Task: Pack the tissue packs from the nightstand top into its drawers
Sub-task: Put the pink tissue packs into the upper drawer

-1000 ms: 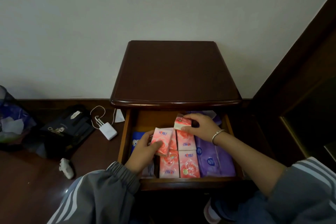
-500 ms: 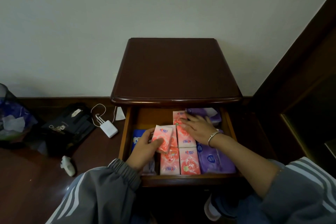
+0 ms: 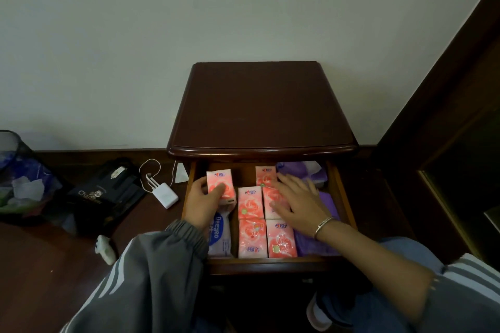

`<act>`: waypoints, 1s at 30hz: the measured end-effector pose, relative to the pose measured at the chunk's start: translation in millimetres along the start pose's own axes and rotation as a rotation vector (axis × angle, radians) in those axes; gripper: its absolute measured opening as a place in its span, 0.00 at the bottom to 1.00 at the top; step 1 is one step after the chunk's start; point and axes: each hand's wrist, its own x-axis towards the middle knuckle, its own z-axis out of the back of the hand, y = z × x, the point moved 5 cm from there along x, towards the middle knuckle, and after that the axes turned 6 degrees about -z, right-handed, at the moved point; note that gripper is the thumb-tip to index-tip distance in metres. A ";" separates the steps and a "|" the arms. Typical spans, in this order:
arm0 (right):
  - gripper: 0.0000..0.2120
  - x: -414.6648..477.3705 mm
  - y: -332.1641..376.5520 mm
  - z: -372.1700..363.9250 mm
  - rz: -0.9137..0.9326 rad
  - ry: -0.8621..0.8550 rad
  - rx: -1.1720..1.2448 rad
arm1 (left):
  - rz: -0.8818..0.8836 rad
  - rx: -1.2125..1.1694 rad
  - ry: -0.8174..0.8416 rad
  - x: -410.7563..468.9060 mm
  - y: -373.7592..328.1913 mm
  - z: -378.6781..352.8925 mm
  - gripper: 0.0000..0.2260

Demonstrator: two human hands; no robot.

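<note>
The dark wooden nightstand (image 3: 259, 108) has a bare top, and its top drawer (image 3: 270, 263) is pulled out. Several pink tissue packs (image 3: 250, 203) lie in rows in the drawer's middle. Purple packs (image 3: 311, 246) fill the right side. A white and blue pack (image 3: 220, 235) lies at the front left. My left hand (image 3: 201, 203) holds one pink tissue pack (image 3: 220, 184) over the drawer's back left. My right hand (image 3: 295, 203) lies flat with fingers spread on the pink packs at the middle right.
On the floor to the left lie a white charger with cable (image 3: 165, 194), a black bag (image 3: 105, 194), a small white object (image 3: 105, 250) and a mesh waste bin (image 3: 19, 178). Dark wooden furniture (image 3: 446, 143) stands close on the right.
My right hand set its pink pack down at the back of the drawer and now rests flat. My left hand carried its pack from the middle to the back left.
</note>
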 end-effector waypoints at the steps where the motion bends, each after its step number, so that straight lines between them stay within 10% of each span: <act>1: 0.26 -7.2 4.5 -0.7 0.031 -0.009 -0.008 | 0.021 0.020 0.007 3.4 -1.3 -4.0 0.21; 16: 0.27 -19.4 7.2 -11.7 0.082 0.042 0.018 | 0.082 0.046 0.022 15.1 1.7 -48.3 0.16; 30: 0.26 -21.6 8.0 -6.3 0.071 0.016 0.130 | -0.215 0.653 -0.098 12.0 -4.1 -73.4 0.18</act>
